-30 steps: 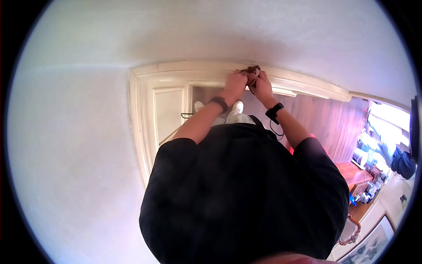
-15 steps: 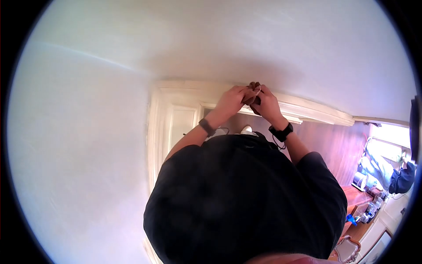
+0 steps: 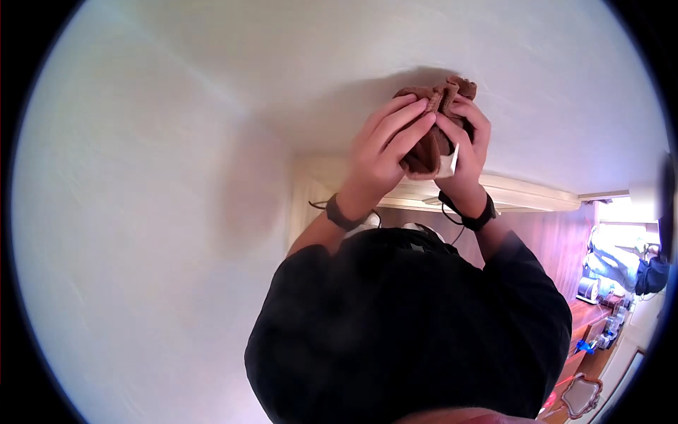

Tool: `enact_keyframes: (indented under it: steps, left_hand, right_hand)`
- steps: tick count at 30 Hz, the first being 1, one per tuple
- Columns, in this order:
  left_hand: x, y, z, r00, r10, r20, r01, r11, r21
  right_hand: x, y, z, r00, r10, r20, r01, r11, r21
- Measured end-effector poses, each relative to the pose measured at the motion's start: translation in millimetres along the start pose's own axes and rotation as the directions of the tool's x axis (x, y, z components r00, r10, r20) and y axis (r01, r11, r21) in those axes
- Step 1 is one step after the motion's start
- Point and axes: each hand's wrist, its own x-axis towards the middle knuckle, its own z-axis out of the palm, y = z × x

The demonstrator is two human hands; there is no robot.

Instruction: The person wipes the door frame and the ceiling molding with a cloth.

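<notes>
A crumpled brown cloth (image 3: 424, 154) with a pale tag is bunched between my two hands, raised in front of the white wall. My left hand (image 3: 387, 141) grips its left side, fingers curled over the folds. On the other side my right hand (image 3: 469, 145) is closed round the cloth, with the white tag (image 3: 449, 162) beside its thumb. The fingertips of both hands nearly meet at the middle. Whether the cloth touches the wall I cannot tell.
A white wall (image 3: 141, 177) fills the left and top. Pale wooden trim (image 3: 522, 192) runs below my hands. At right are a wooden floor (image 3: 537, 240), a chair (image 3: 583, 396), a cluttered table (image 3: 583, 311) and another person (image 3: 650, 274).
Both hands have lifted the cloth upward and slightly right, closer to the camera. The cloth shows larger and more opened out. My view has shifted a little.
</notes>
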Motion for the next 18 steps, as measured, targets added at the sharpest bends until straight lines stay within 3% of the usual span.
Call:
enact_keyframes:
  steps: [3, 4, 6, 10, 14, 17, 18]
  left_hand:
    - [-11, -21, -12, 0.994, -0.088, 0.071, 0.09, 0.996, -0.022]
    - [-22, -30, -13, 0.989, -0.115, 0.093, 0.117, 0.993, -0.023]
    - [-39, -48, -22, 0.987, -0.097, 0.126, 0.096, 0.995, 0.01]
    - [-54, -56, -42, 0.969, -0.197, 0.151, 0.206, 0.977, -0.047]
    - [-54, -65, -60, 0.922, -0.385, 0.046, 0.386, 0.9, -0.2]
    - [-10, -59, -70, 0.92, -0.376, -0.115, 0.331, 0.899, -0.287]
    - [6, -57, -79, 0.933, -0.335, -0.129, 0.3, 0.925, -0.234]
  right_hand:
    - [-16, 7, 31, 0.994, 0.106, 0.021, -0.105, 0.993, -0.053]
    - [-21, 7, 38, 0.99, 0.125, 0.059, -0.115, 0.982, -0.149]
    - [-32, 6, 56, 0.992, 0.101, 0.074, -0.086, 0.978, -0.19]
    - [-40, -1, 82, 0.992, 0.084, 0.097, -0.065, 0.982, -0.178]
    - [-13, -13, 108, 0.996, -0.039, 0.083, 0.05, 0.99, -0.131]
    - [25, -30, 117, 0.998, -0.054, 0.011, 0.055, 0.993, -0.108]
    - [40, -39, 117, 0.997, -0.08, -0.006, 0.079, 0.99, -0.119]
